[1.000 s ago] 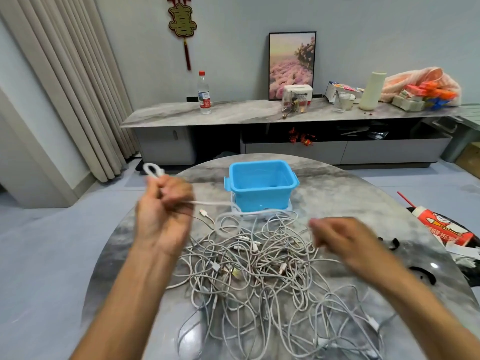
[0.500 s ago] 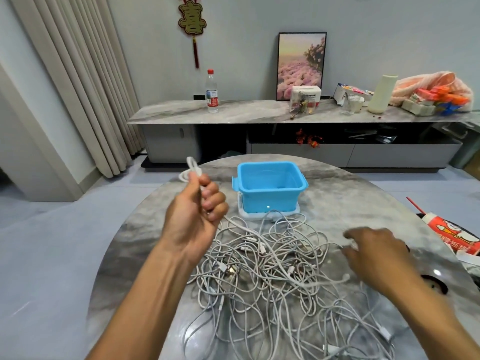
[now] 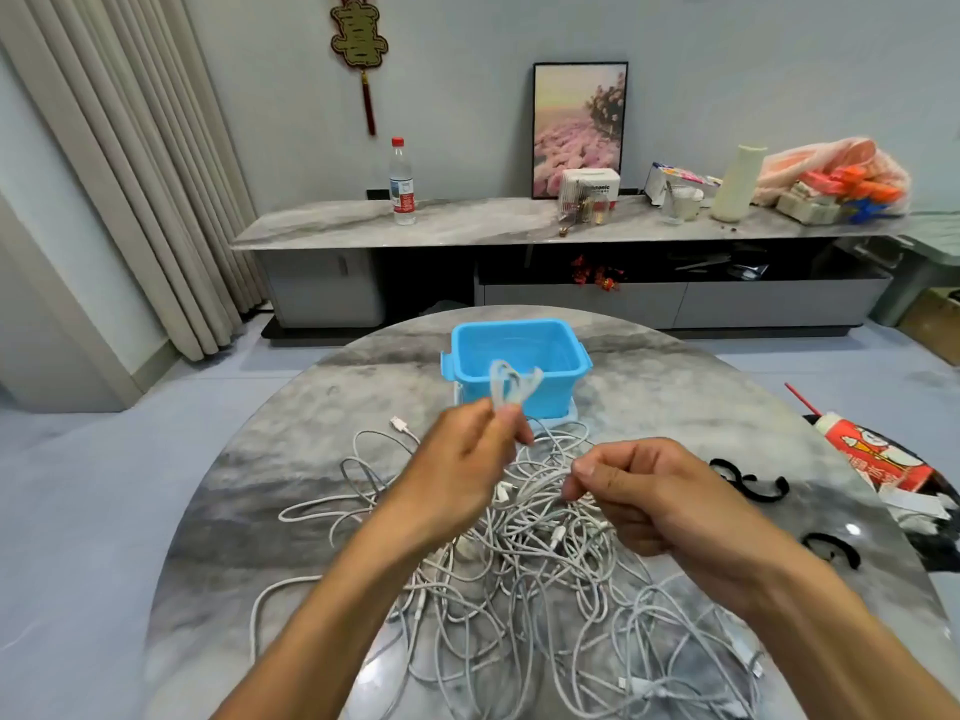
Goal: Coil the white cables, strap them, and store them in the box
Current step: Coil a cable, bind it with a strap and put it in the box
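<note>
Fingers of the left hand (image 3: 462, 459) pinch a small folded loop of white cable (image 3: 511, 383), blurred; the loop stands roughly upright, its long axis pointing up and away toward the blue box (image 3: 519, 362). From the pinch the same cable (image 3: 543, 478) runs down and right to the right hand (image 3: 644, 493), whose thumb and curled fingers nip it at the fingertips. Both hands are raised above the table (image 3: 291, 491), near each other, left hand slightly farther.

Below and around them: a tangled pile of white cables (image 3: 519, 579), count cannot be told, strands crossing in every direction. Loose loops spill left and toward the near edge; one connector end (image 3: 399, 423) points far-left, apart from the pile.

One blue box, open-topped, sits at the far side of the table just beyond the pile, on a pale lid or base (image 3: 566, 417). Nothing can be made out inside it.

Black straps (image 3: 748, 480): at least three curved pieces on the right side of the table, well apart from the pile, one (image 3: 831, 548) nearer.

Bare marble shows to the left of the pile and on either side of the box. Right rim lies close past the straps, with a red-and-white carton (image 3: 878, 454) beyond it.
</note>
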A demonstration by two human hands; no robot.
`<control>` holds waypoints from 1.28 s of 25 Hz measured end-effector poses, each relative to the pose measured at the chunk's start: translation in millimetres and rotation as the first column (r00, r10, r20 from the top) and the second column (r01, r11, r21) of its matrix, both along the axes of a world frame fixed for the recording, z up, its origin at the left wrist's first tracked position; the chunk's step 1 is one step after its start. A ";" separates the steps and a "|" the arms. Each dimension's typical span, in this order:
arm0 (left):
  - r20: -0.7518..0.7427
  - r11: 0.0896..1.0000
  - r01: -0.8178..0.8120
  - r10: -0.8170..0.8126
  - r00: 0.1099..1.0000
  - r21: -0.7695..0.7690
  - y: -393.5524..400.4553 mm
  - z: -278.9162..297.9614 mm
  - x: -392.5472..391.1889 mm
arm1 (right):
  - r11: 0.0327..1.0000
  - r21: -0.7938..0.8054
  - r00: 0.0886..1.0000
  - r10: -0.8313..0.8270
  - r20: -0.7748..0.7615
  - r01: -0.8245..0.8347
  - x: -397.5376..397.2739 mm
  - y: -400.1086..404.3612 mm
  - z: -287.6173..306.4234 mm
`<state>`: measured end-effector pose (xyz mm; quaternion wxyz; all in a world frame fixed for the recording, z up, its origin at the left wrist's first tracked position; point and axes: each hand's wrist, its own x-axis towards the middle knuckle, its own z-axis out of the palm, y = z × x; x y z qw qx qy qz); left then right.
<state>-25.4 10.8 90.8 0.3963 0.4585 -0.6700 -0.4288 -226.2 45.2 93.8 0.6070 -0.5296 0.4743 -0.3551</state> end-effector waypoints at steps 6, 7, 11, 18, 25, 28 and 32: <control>0.217 0.927 0.329 -0.363 0.906 0.181 10.0 -0.9 -14.7 | 0.999 0.033 0.998 -0.043 0.038 0.042 -12.0 -2.6 1.5; 0.162 0.915 0.330 -0.371 0.914 0.233 10.9 0.3 -13.3 | 0.998 0.065 0.992 0.004 0.126 -0.012 -15.4 -3.5 1.7; 0.189 0.929 0.336 -0.362 0.913 0.154 17.3 2.5 -8.3 | 0.988 0.115 0.939 0.061 0.337 -0.105 -23.8 -5.3 4.5; -0.250 0.976 0.171 -0.133 0.959 0.136 24.1 -20.4 -42.3 | 0.918 0.353 0.650 -0.380 0.658 0.179 17.0 -2.7 -0.7; 0.074 0.967 -0.035 0.056 0.996 -0.254 23.1 -26.7 -45.5 | 0.847 0.425 0.379 -0.525 0.762 0.320 42.9 4.5 -16.6; 0.316 0.952 -0.011 0.112 0.942 -0.306 23.9 -26.5 -45.0 | 0.810 0.488 0.322 -0.580 0.748 0.324 43.6 3.6 -17.5; 0.471 0.959 0.087 0.053 0.881 -0.270 29.8 -27.5 -51.0 | 0.753 0.571 0.255 -0.652 0.714 0.326 34.2 2.4 -9.2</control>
